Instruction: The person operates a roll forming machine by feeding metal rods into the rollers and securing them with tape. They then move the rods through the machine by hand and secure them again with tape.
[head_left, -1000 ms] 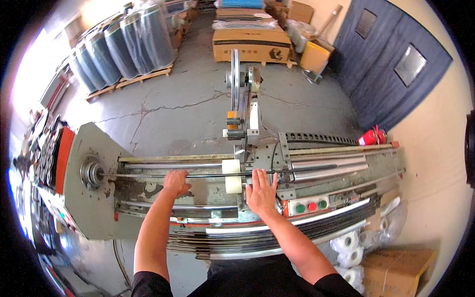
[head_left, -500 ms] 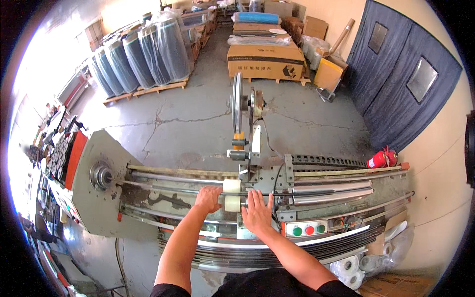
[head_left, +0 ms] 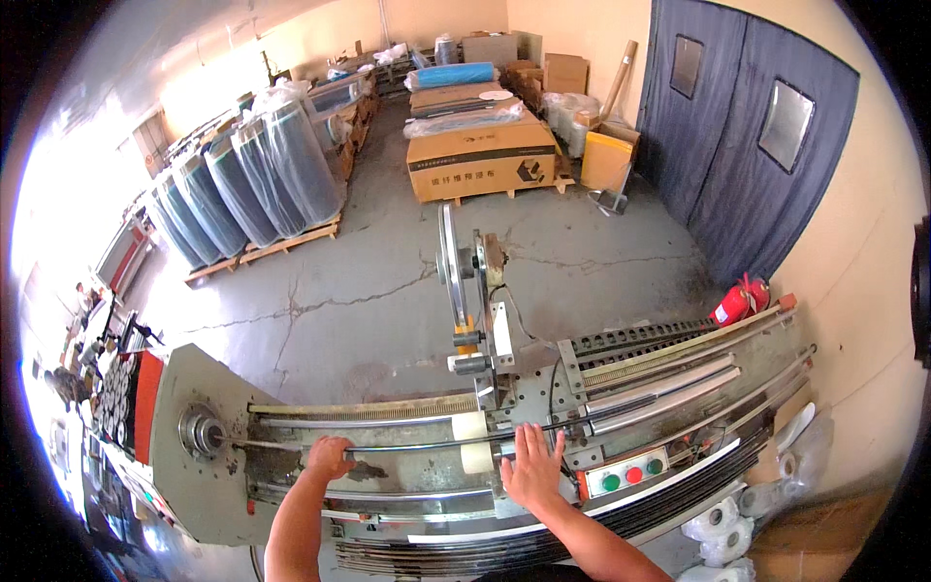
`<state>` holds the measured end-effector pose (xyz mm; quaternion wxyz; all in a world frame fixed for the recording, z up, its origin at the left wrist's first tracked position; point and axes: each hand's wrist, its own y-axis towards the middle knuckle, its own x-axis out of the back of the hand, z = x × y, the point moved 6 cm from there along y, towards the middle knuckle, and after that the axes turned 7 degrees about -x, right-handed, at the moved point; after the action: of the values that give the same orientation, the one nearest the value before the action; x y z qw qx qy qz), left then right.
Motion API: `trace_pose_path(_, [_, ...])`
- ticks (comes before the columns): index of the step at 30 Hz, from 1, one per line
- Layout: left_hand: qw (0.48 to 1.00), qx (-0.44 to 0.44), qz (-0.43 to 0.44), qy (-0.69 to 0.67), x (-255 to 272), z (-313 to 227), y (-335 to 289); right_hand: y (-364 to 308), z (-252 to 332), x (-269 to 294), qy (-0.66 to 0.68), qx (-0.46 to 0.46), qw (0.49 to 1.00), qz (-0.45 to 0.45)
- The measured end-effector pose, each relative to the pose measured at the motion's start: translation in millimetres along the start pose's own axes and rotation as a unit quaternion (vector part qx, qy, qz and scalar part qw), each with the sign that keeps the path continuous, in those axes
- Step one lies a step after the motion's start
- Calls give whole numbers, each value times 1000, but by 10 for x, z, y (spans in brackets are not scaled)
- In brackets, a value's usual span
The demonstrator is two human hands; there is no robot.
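A long thin black rod (head_left: 407, 447) runs across the lathe-like machine, in line with a bare metal shaft (head_left: 276, 444) that reaches the round chuck (head_left: 202, 435) on the left. My left hand (head_left: 328, 460) is closed around the rod's left end, thumb side toward the roller. Two pale cream roller blocks (head_left: 473, 442) sit against the rod between my hands. Just right of them, my right hand (head_left: 531, 469) lies palm down over the carriage, fingers stretched out and tips at the rod. What is under that palm is hidden.
A control box (head_left: 626, 475) with green and red buttons sits right of my right hand. Several dark rods (head_left: 456, 558) lie along the near edge. Beyond the carriage rises a wheel with a belt (head_left: 451, 267). Red fire extinguishers (head_left: 734, 303) stand at the far right.
My left hand has moved left along the shaft, away from the roller blocks, and the black rod's end has come with it. My right hand stays flat by the carriage. The view has tilted.
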<state>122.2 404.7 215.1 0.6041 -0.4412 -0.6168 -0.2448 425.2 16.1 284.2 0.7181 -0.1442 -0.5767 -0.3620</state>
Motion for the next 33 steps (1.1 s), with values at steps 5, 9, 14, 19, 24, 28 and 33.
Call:
trace_pose_path(5, [990,112,72,49,74,427,-123,-10,-13,-31,-11,-15,1000,4])
trace_pose_path(9, [989,76,118,39,126,-26,28,-25,-14,-36,0,-5,1000,-15])
trace_pose_path(14, [992,12,121,10,52,-810,298,-15,8,-12,8,-2,1000,-25])
trace_pose_path(19, [994,-46,94,2,5,-1617,530,-21,17,-16,11,15,999,-30])
trace_pose_path(24, [994,-92,60,8,78,-2394,649,-22,19,-29,18,17,999,-27])
trace_pose_path(28, [991,-111,66,14,65,-2581,680,-31,18,-22,20,21,999,-33])
trace_pose_path(33, [994,-97,57,-11,31,-2116,561,-34,19,11,20,18,999,-33])
